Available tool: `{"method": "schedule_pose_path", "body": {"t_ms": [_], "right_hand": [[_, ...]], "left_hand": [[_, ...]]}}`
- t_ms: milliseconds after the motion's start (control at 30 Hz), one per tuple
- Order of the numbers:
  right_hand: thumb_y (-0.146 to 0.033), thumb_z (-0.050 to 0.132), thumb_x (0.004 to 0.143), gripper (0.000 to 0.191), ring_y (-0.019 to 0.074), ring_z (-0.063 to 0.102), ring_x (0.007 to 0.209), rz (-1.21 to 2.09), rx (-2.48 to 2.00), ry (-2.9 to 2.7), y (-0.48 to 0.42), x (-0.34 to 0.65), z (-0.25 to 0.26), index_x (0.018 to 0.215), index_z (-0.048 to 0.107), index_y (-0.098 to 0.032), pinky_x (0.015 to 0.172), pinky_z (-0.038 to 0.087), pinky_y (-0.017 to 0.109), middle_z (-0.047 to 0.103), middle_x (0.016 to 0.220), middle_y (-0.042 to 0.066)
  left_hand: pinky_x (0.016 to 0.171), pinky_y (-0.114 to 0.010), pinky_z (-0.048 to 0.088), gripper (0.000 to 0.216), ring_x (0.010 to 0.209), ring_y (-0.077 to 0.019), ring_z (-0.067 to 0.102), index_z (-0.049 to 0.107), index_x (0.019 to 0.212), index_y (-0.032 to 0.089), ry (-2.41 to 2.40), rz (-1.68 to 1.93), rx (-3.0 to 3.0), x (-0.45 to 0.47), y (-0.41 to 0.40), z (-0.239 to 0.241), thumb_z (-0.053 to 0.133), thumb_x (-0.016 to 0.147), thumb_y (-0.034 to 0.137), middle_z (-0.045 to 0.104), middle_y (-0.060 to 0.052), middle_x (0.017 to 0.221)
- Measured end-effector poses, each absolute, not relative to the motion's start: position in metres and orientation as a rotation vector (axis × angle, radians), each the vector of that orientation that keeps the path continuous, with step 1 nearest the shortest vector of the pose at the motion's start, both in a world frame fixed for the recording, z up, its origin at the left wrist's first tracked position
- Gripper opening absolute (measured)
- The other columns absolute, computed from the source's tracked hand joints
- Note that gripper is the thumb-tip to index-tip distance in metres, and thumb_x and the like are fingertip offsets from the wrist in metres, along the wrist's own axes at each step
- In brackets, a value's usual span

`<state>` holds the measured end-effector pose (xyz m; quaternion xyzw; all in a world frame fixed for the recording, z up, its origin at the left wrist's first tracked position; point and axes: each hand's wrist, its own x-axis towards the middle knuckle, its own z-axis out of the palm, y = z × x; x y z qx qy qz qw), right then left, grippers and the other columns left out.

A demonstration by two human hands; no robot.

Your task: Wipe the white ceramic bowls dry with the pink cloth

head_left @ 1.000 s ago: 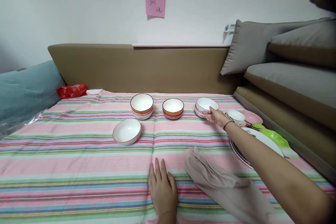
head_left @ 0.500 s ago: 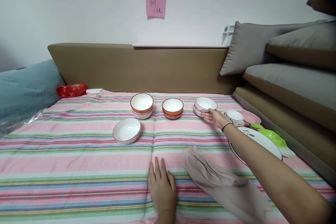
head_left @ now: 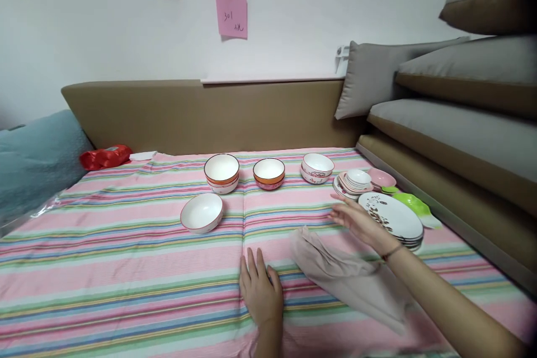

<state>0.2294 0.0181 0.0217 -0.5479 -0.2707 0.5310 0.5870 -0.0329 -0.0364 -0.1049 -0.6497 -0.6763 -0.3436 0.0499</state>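
Observation:
My left hand lies flat on the striped cloth, fingers stretched out, holding nothing. My right hand hovers open above the cloth, fingers spread, between a beige rag and a stack of flowered plates. At the back stands a pink-patterned bowl stack, apart from my right hand. To its left are an orange-rimmed bowl, a stacked pair of bowls and a single white bowl nearer to me.
Small white dishes, a pink dish and a green leaf-shaped dish crowd the right side. Sofa cushions rise on the right, a brown backrest behind, a red bag and teal blanket on the left.
My right hand let go of the pink-patterned bowl and drew back toward me, now open near the rag. The view shifted slightly. My left hand stayed put.

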Motion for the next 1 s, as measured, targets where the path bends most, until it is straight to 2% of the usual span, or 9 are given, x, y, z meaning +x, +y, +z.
{"method": "schedule_pose_path", "body": {"t_ms": [100, 233, 400, 533, 600, 667, 767, 900, 1000], "right_hand": [[-0.031, 0.075, 0.073, 0.046, 0.0116, 0.063, 0.071, 1.213, -1.217, -0.759, -0.062, 0.223, 0.020, 0.115, 0.057, -0.023, 0.076, 0.055, 0.025, 0.060, 0.079, -0.003], [-0.044, 0.074, 0.070, 0.045, 0.0169, 0.061, 0.071, 1.024, -1.371, -1.028, -0.149, 0.227, 0.016, 0.107, 0.061, -0.021, 0.069, 0.051, 0.029, 0.061, 0.077, 0.002], [-0.040, 0.066, 0.073, 0.023, 0.0157, 0.053, 0.063, 0.783, -1.539, -1.238, -0.215, 0.235, 0.019, 0.082, 0.064, -0.019, 0.060, 0.043, 0.027, 0.057, 0.068, 0.001], [-0.035, 0.057, 0.081, 0.018, 0.0155, 0.051, 0.062, 0.585, -1.718, -1.428, -0.253, 0.227, 0.026, 0.073, 0.060, -0.019, 0.058, 0.040, 0.027, 0.056, 0.066, 0.000], [-0.028, 0.053, 0.082, 0.012, 0.0169, 0.055, 0.068, 0.488, -1.754, -1.554, -0.271, 0.218, 0.030, 0.077, 0.060, -0.020, 0.063, 0.043, 0.028, 0.060, 0.074, 0.002], [-0.023, 0.051, 0.084, 0.011, 0.0192, 0.058, 0.080, 0.402, -1.732, -1.649, -0.287, 0.206, 0.031, 0.086, 0.062, -0.021, 0.072, 0.047, 0.031, 0.063, 0.088, 0.005], [-0.021, 0.048, 0.088, 0.020, 0.0216, 0.060, 0.097, 0.287, -1.739, -1.661, -0.309, 0.187, 0.027, 0.101, 0.063, -0.023, 0.085, 0.049, 0.035, 0.063, 0.105, 0.007], [-0.026, 0.047, 0.092, 0.027, 0.0252, 0.058, 0.112, 0.124, -1.808, -1.568, -0.335, 0.159, 0.007, 0.114, 0.062, -0.025, 0.096, 0.048, 0.042, 0.061, 0.121, 0.009], [-0.030, 0.047, 0.093, 0.028, 0.0266, 0.057, 0.115, 0.084, -1.826, -1.509, -0.354, 0.141, -0.009, 0.115, 0.062, -0.024, 0.097, 0.048, 0.045, 0.061, 0.124, 0.010]], "left_hand": [[0.106, -0.050, 0.038, 0.045, 0.135, -0.0336, 0.040, 0.057, 0.133, 0.013, -2.073, -1.060, -1.989, -0.033, -0.035, -0.102, 0.045, 0.091, 0.019, 0.050, -0.014, 0.145], [0.104, -0.050, 0.039, 0.042, 0.131, -0.0344, 0.044, 0.062, 0.128, 0.011, -2.059, -1.107, -1.986, -0.036, -0.032, -0.096, 0.043, 0.092, 0.021, 0.054, -0.016, 0.141], [0.105, -0.054, 0.038, 0.045, 0.134, -0.0377, 0.042, 0.060, 0.129, 0.006, -2.085, -1.024, -2.130, -0.040, -0.031, -0.077, 0.040, 0.092, 0.021, 0.052, -0.021, 0.141], [0.105, -0.056, 0.036, 0.046, 0.132, -0.0361, 0.046, 0.061, 0.126, 0.008, -2.153, -0.823, -2.369, -0.046, -0.037, -0.049, 0.040, 0.085, 0.005, 0.053, -0.022, 0.139], [0.098, -0.052, 0.043, 0.045, 0.120, -0.0342, 0.057, 0.065, 0.118, 0.008, -2.141, -0.741, -2.486, -0.052, -0.039, -0.031, 0.044, 0.079, 0.001, 0.060, -0.023, 0.130], [0.089, -0.040, 0.049, 0.033, 0.102, -0.0281, 0.066, 0.070, 0.102, 0.005, -2.094, -0.650, -2.653, -0.060, -0.040, -0.012, 0.050, 0.076, 0.003, 0.071, -0.020, 0.109], [0.092, -0.028, 0.046, 0.032, 0.104, -0.0203, 0.066, 0.068, 0.108, 0.008, -1.944, -0.634, -2.837, -0.078, -0.048, 0.018, 0.052, 0.080, 0.012, 0.072, -0.013, 0.110], [0.095, -0.033, 0.047, 0.039, 0.112, -0.0223, 0.062, 0.062, 0.123, 0.016, -1.871, -0.750, -2.819, -0.117, -0.094, 0.046, 0.047, 0.087, 0.021, 0.064, -0.011, 0.127], [0.103, -0.041, 0.043, 0.037, 0.120, -0.0269, 0.057, 0.066, 0.117, 0.015, -1.766, -0.979, -2.624, -0.149, -0.148, 0.042, 0.044, 0.087, 0.021, 0.063, -0.013, 0.128]]}}
